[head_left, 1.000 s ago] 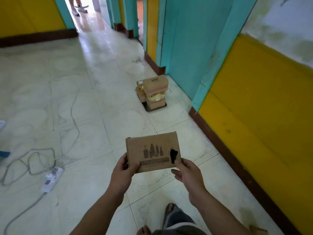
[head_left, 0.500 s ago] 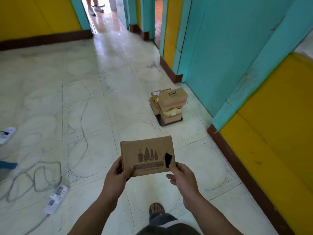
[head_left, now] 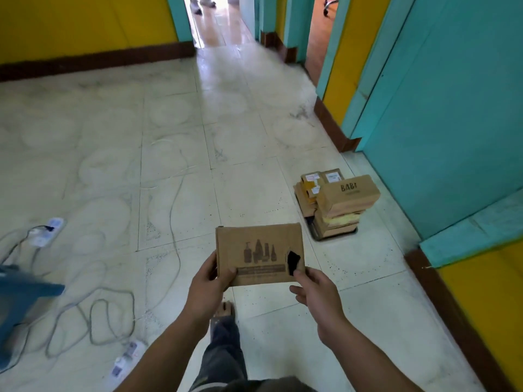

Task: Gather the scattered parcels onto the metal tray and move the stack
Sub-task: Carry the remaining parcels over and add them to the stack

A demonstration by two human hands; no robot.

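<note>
Seemingly well along: gripping one flat parcel at its lower corners with left hand and right hand, above the floor, near the metal tray already carrying a stack of boxes. Yet to add this one, then move everything.

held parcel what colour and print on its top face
Brown cardboard parcel with dark bottle silhouettes, in the head view.
</note>
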